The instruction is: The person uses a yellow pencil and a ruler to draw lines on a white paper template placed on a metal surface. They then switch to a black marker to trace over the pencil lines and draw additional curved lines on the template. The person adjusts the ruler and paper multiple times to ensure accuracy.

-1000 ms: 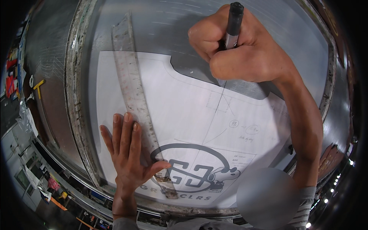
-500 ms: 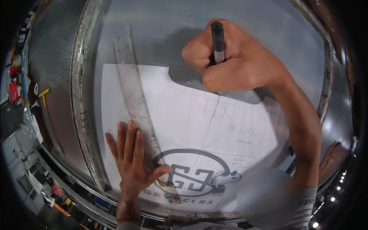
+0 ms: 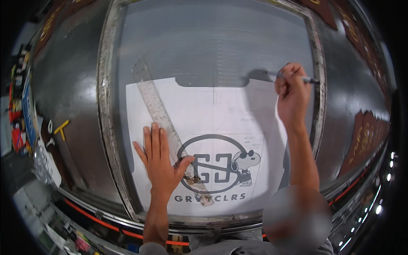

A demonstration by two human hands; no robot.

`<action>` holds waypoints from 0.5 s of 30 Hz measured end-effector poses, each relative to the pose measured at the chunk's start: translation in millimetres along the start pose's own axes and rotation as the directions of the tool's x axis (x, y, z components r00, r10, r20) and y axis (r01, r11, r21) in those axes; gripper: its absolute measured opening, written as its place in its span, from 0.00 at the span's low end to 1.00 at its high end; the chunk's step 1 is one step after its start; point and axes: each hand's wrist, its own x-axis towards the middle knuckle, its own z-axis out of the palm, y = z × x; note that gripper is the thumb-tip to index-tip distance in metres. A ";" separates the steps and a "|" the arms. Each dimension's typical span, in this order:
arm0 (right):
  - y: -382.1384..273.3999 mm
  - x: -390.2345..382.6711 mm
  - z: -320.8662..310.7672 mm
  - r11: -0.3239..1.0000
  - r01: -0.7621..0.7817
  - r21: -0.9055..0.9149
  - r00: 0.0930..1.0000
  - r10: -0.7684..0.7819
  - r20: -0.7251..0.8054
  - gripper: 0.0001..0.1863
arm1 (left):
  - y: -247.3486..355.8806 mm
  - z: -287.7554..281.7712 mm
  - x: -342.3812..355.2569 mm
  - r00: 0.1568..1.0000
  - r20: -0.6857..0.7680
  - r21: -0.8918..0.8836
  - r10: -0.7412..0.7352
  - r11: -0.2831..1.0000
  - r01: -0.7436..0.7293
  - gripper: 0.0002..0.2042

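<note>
My left hand (image 3: 163,168) lies flat with its fingers spread over a white paper sheet (image 3: 170,98) and along a clear ruler (image 3: 153,102). The ruler slants across the sheet from upper left to lower middle. Printed on the sheet are a dark oval emblem (image 3: 191,144) and a cartoon dog (image 3: 244,170); faint pencil lines run above them. Raised over the sheet's upper right corner, my right hand (image 3: 293,93) is closed around a marker pen (image 3: 312,80). The pen lies nearly level, its thin end pointing left and its dark end right.
A worn metal frame (image 3: 103,85) surrounds the grey surface (image 3: 204,38) with the sheet. To the left lies a yellow T-handled tool (image 3: 62,126). Brown shaped pieces with gold lettering (image 3: 363,142) rest on the dark table at right. A blurred round patch covers the lower right.
My right hand has moved right and lower, and the pen has turned from upright to nearly level. The view has shifted too. My left hand stays on the ruler and sheet.
</note>
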 end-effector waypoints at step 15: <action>34.1 -34.2 23.4 0.844 0.148 -0.516 0.929 -0.297 -0.220 0.07 | -2.9 -4.7 -2.1 0.996 0.086 -0.059 0.030 0.998 -0.025 0.49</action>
